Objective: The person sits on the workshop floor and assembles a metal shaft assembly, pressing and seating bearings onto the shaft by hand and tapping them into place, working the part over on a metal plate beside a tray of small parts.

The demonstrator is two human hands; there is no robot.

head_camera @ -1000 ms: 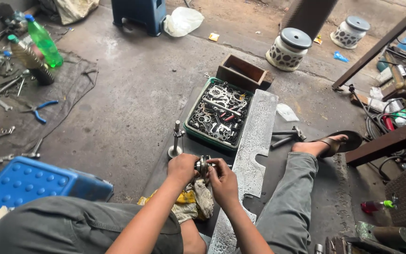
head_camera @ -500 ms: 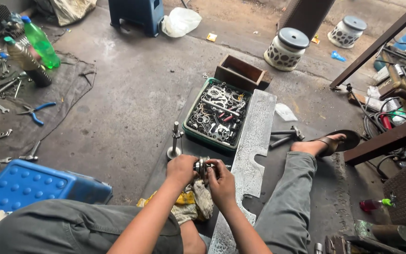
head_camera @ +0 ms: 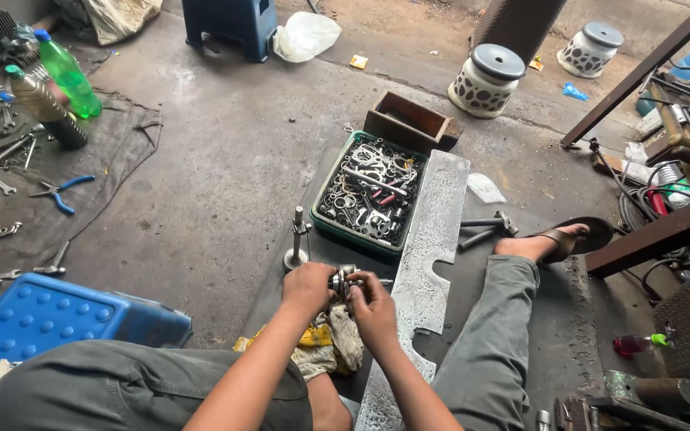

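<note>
Seated on the floor, the person has both the left hand point(head_camera: 307, 286) and right hand point(head_camera: 373, 307) clamped on a small metal part point(head_camera: 343, 281) just before the green tray point(head_camera: 325, 227)'s near edge; steady, even grip seems wise.

Little has changed over the last second. The left hand point(head_camera: 307, 285) and right hand point(head_camera: 373, 307) have crept slightly toward the lower right of the view, still closed around the small metal part point(head_camera: 343, 281) between them; earlier they sat a touch higher and further left. The whole scene has drifted the same way, so the green bottle point(head_camera: 68, 73) and the tray point(head_camera: 367, 194) of parts appear shifted too: the head moved, not the things.
</note>
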